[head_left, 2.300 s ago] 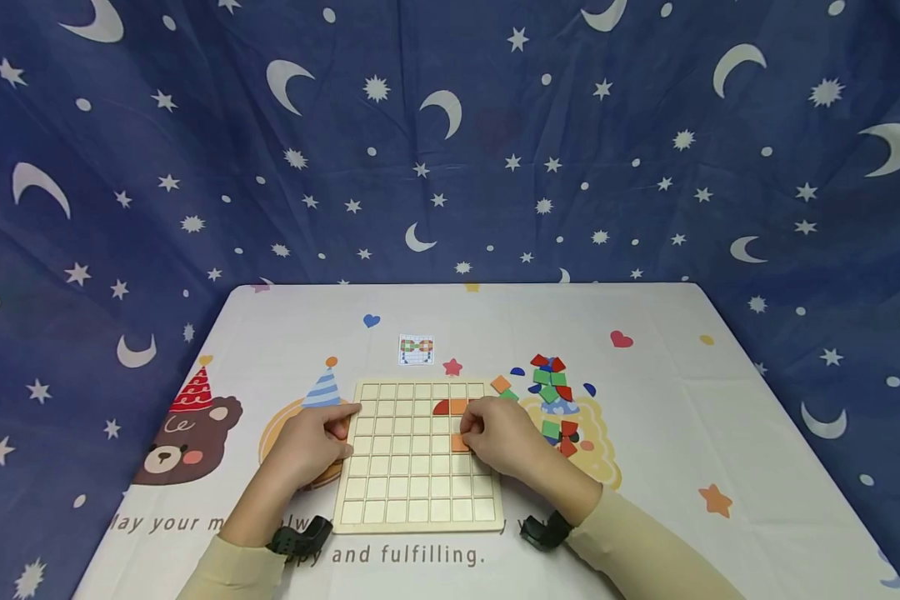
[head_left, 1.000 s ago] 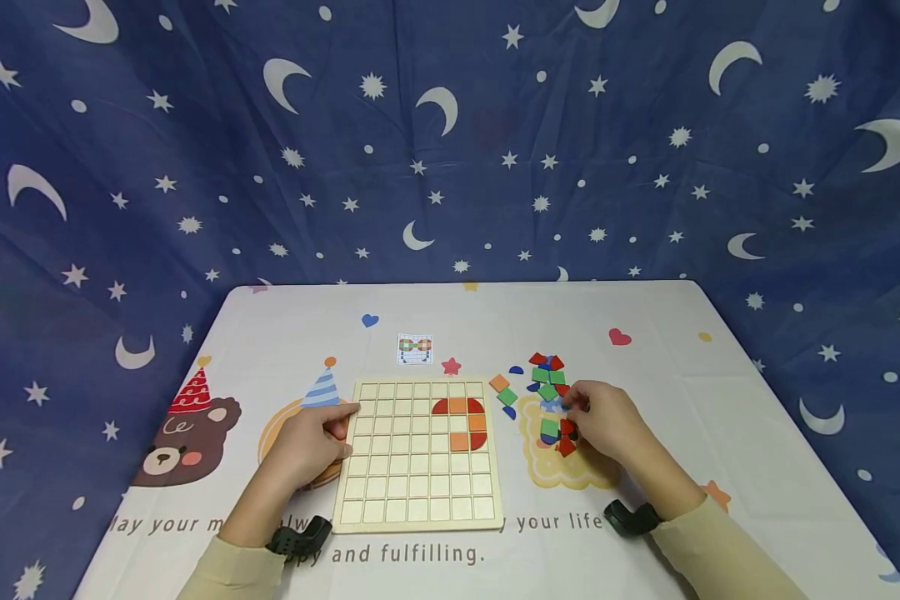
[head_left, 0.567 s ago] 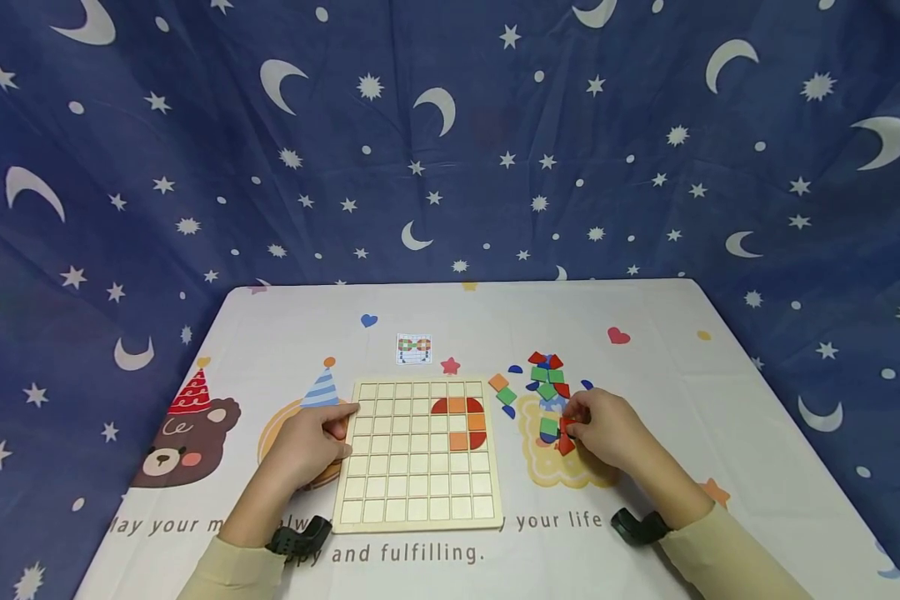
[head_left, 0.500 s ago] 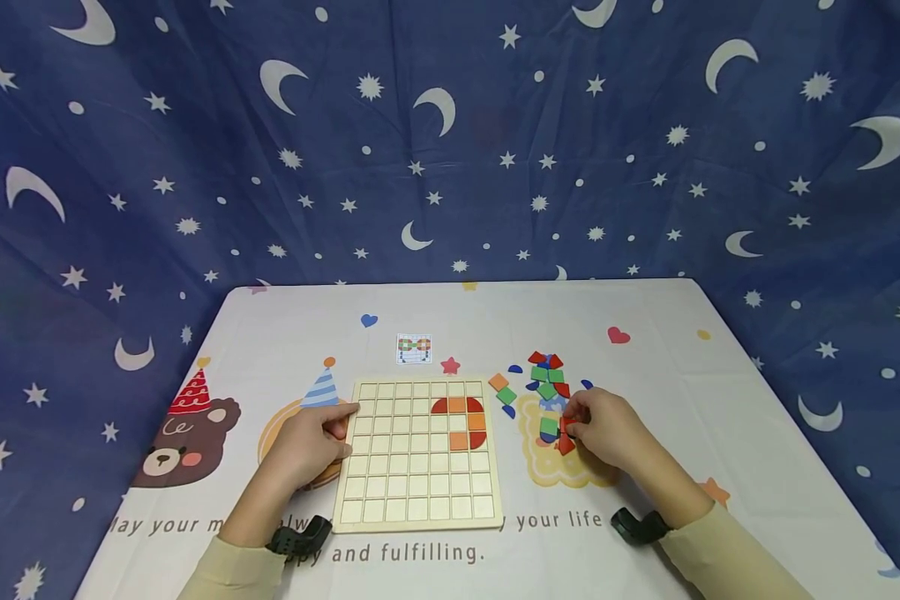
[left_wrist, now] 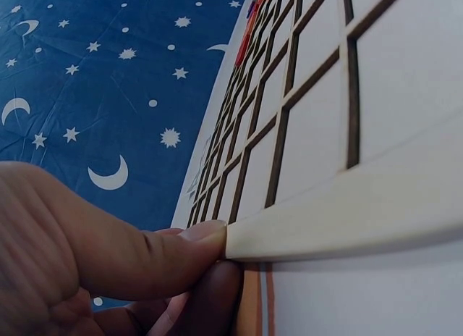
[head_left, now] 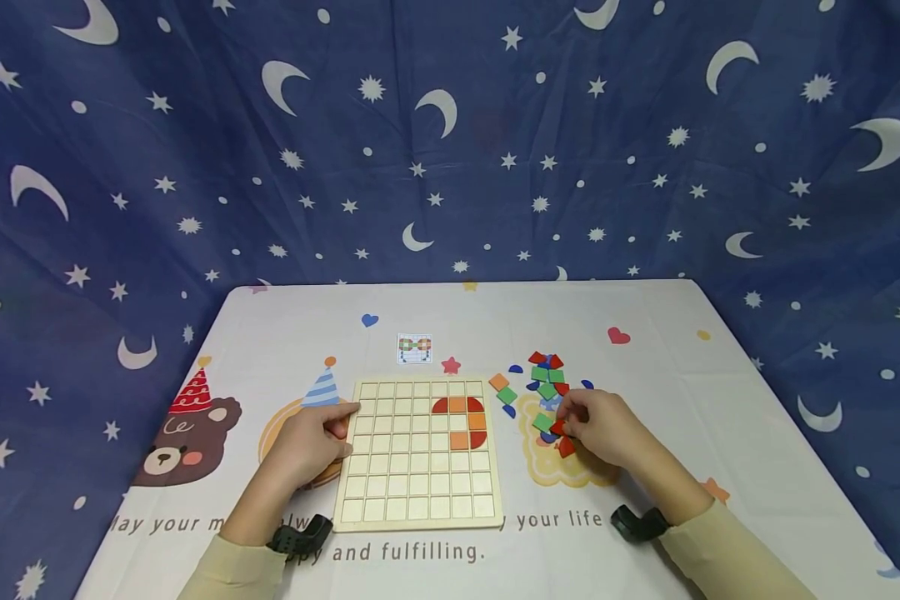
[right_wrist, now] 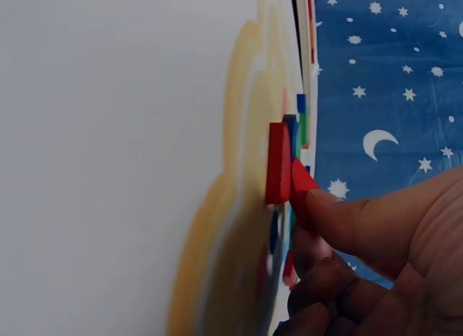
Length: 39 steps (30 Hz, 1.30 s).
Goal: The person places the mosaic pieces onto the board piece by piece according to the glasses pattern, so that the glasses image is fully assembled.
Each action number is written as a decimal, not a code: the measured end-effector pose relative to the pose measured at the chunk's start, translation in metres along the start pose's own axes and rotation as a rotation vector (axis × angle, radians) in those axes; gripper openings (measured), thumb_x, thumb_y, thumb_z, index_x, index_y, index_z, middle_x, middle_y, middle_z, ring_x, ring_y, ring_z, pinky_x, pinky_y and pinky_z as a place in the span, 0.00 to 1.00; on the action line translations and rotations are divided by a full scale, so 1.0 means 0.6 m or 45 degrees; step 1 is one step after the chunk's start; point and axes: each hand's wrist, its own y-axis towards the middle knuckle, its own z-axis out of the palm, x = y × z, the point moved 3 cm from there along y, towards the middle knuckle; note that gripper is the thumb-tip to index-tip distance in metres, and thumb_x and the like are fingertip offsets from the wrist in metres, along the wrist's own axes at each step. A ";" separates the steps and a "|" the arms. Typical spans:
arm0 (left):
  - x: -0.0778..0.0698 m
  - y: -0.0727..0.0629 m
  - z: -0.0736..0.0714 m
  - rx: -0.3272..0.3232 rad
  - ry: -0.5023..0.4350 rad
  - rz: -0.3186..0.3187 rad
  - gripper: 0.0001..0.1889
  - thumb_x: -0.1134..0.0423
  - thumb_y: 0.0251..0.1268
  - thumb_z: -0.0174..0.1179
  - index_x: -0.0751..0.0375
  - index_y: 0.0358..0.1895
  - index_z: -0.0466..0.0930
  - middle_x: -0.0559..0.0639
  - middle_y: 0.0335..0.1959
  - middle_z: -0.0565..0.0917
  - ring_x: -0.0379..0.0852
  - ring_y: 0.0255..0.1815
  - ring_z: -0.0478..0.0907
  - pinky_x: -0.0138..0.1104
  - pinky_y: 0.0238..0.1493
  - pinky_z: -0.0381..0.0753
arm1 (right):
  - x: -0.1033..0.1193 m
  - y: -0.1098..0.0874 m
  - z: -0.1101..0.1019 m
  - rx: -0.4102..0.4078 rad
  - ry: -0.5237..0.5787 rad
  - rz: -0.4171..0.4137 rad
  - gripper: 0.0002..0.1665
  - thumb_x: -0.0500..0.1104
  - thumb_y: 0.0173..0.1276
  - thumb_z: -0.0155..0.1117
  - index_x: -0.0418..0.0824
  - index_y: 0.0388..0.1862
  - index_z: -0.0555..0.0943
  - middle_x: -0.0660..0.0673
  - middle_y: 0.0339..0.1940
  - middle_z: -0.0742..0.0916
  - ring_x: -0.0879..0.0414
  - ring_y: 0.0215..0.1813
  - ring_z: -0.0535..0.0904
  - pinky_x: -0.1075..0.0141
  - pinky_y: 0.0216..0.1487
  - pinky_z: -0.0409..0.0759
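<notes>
A pale wooden grid board (head_left: 397, 475) lies in front of me. At its upper right sit red quarter-circle tiles (head_left: 477, 440) and orange square tiles (head_left: 458, 440). My left hand (head_left: 305, 442) rests at the board's left side, index finger and thumb touching the edge. In the left wrist view, the thumb (left_wrist: 166, 256) meets the board's rim (left_wrist: 318, 227). To the right of the board, my right hand (head_left: 603, 425) pinches a red tile (right_wrist: 302, 187) between thumb and fingers. Beside it are a green square tile (head_left: 542, 423) and another red tile (head_left: 566, 448).
Several loose red, green and blue tiles, including a green one (head_left: 547, 391), lie right of the board. An orange tile (head_left: 498, 382) is near its upper right corner. A small printed pattern card (head_left: 415, 348) lies behind the board on the printed tablecloth (head_left: 667, 400).
My right hand has gone from the board to the loose tiles, leaving red and orange tiles in the grid. Lately the pinched red tile shifted left and the green square turned. My left hand stays put.
</notes>
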 end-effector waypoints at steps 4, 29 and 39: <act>-0.001 0.000 -0.001 0.001 0.000 0.005 0.34 0.73 0.55 0.74 0.54 0.69 0.85 0.50 0.36 0.82 0.46 0.34 0.73 0.35 0.37 0.71 | 0.008 0.002 -0.002 -0.005 0.026 -0.019 0.05 0.35 0.71 0.72 0.44 0.40 0.85 0.48 0.33 0.83 0.52 0.41 0.78 0.65 0.42 0.80; -0.007 0.005 -0.003 -0.001 -0.004 0.022 0.34 0.74 0.54 0.74 0.56 0.69 0.85 0.50 0.36 0.82 0.45 0.34 0.73 0.36 0.37 0.71 | 0.168 0.028 0.091 0.066 0.393 -0.023 0.07 0.37 0.70 0.73 0.48 0.34 0.84 0.49 0.29 0.83 0.53 0.35 0.78 0.64 0.34 0.76; 0.001 0.002 0.001 0.000 -0.011 0.003 0.34 0.74 0.55 0.74 0.55 0.69 0.85 0.50 0.35 0.82 0.46 0.34 0.74 0.36 0.38 0.71 | 0.197 0.033 0.127 0.108 0.322 -0.144 0.08 0.38 0.70 0.72 0.49 0.32 0.83 0.51 0.26 0.82 0.56 0.32 0.76 0.66 0.33 0.74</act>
